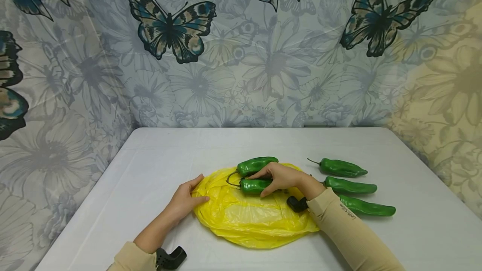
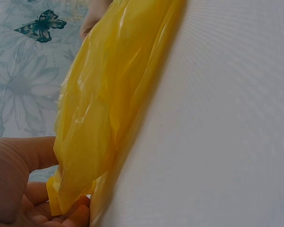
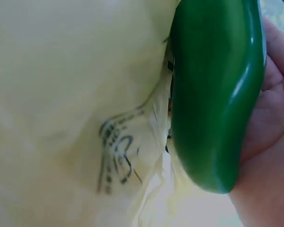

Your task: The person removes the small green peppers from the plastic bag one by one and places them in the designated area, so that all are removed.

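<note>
Green, the held pepper (image 1: 252, 186) is over the yellow bag (image 1: 252, 216); from here I see the right hand (image 1: 281, 178) gripping it, the left hand (image 1: 184, 198) pinching the bag's left edge. Another pepper (image 1: 256, 165) lies at the bag's far edge, three more peppers (image 1: 352, 185) on the table (image 1: 173, 145) to its right.

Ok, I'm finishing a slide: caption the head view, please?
The right hand grips a green pepper at a yellow bag whose edge the left hand holds.
</note>
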### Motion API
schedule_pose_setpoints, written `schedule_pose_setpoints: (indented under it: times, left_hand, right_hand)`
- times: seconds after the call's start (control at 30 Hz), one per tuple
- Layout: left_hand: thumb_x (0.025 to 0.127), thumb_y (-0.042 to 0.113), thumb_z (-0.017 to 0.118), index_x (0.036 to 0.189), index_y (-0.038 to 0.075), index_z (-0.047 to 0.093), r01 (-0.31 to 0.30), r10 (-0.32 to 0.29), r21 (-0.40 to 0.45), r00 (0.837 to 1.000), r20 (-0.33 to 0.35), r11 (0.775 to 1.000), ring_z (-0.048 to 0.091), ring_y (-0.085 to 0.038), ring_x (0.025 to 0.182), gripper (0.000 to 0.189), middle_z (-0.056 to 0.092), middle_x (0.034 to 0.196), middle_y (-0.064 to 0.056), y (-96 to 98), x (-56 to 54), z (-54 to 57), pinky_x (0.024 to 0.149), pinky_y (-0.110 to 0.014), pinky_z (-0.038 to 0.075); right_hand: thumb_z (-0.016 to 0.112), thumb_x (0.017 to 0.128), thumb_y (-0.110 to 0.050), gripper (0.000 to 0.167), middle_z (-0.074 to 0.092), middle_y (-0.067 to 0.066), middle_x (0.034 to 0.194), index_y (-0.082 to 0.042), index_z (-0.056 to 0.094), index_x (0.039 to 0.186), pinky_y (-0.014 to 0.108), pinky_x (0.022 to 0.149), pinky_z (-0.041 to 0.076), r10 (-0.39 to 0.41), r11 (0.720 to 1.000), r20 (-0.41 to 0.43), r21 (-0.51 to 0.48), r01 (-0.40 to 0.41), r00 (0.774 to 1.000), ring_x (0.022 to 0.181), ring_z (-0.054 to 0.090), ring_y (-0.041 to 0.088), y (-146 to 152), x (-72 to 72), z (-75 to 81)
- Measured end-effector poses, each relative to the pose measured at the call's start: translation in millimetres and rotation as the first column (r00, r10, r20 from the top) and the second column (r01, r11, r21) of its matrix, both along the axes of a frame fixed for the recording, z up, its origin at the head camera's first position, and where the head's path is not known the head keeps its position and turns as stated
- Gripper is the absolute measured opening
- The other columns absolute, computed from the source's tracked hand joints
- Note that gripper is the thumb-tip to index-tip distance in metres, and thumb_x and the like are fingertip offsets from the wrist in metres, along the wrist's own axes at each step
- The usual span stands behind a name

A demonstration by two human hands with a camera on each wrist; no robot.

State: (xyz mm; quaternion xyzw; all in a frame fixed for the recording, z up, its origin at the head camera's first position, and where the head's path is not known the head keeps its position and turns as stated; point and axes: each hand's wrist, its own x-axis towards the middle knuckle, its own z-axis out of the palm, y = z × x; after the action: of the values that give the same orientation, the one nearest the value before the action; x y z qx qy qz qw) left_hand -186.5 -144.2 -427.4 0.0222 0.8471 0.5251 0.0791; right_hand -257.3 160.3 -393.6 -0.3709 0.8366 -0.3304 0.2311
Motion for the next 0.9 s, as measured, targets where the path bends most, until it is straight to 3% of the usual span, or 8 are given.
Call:
schedule_pose_setpoints:
  times: [0.37, 0.63, 0.8, 0.9]
  left_hand:
    - [0.081, 0.009, 0.069, 0.142, 0.002, 0.036, 0.002, -0.002, -0.006, 1.0, 0.0, 1.0, 0.027, -0.031, 0.14, 0.07, 0.036, 0.149, -0.012, -1.1, 0.8, -0.2, 0.115, -0.048, 0.022]
    - [0.081, 0.009, 0.068, 0.142, 0.002, 0.036, -0.001, 0.001, -0.005, 1.0, 0.006, 1.0, 0.027, -0.031, 0.14, 0.07, 0.036, 0.149, -0.012, -0.4, -0.2, -1.6, 0.115, -0.048, 0.021]
    - [0.081, 0.008, 0.068, 0.142, 0.002, 0.036, -0.005, 0.005, -0.009, 1.0, 0.002, 1.0, 0.027, -0.031, 0.14, 0.07, 0.036, 0.149, -0.012, -0.4, -0.6, -1.9, 0.115, -0.048, 0.022]
    - [0.081, 0.009, 0.069, 0.142, 0.002, 0.036, -0.001, 0.001, -0.011, 1.0, 0.0, 1.0, 0.027, -0.032, 0.14, 0.07, 0.036, 0.148, -0.012, -0.2, -0.3, -1.1, 0.114, -0.049, 0.022]
  right_hand:
    - [0.076, 0.077, -0.026, 0.052, 0.064, 0.009, 0.12, -0.011, 0.061, 0.125, 0.023, 0.076, 0.054, -0.051, 0.998, -0.023, -0.038, 0.05, 0.998, 0.097, 0.06, 0.015, -1.6, 5.5, 16.2]
    - [0.079, 0.073, -0.032, 0.055, 0.068, 0.011, 0.112, -0.005, 0.064, 0.118, 0.023, 0.078, 0.055, -0.168, 0.983, -0.042, -0.086, 0.164, 0.985, 0.091, 0.065, 0.012, 4.0, 8.4, 22.3]
    - [0.078, 0.072, -0.034, 0.054, 0.069, 0.011, 0.11, -0.004, 0.066, 0.115, 0.026, 0.082, 0.055, -0.198, 0.975, -0.064, -0.116, 0.19, 0.978, 0.094, 0.066, 0.016, 11.7, 12.4, 26.4]
    - [0.077, 0.073, -0.034, 0.052, 0.069, 0.01, 0.111, -0.005, 0.066, 0.114, 0.023, 0.077, 0.054, -0.201, 0.974, -0.096, -0.123, 0.189, 0.975, 0.087, 0.065, 0.011, 17.9, 15.4, 27.5]
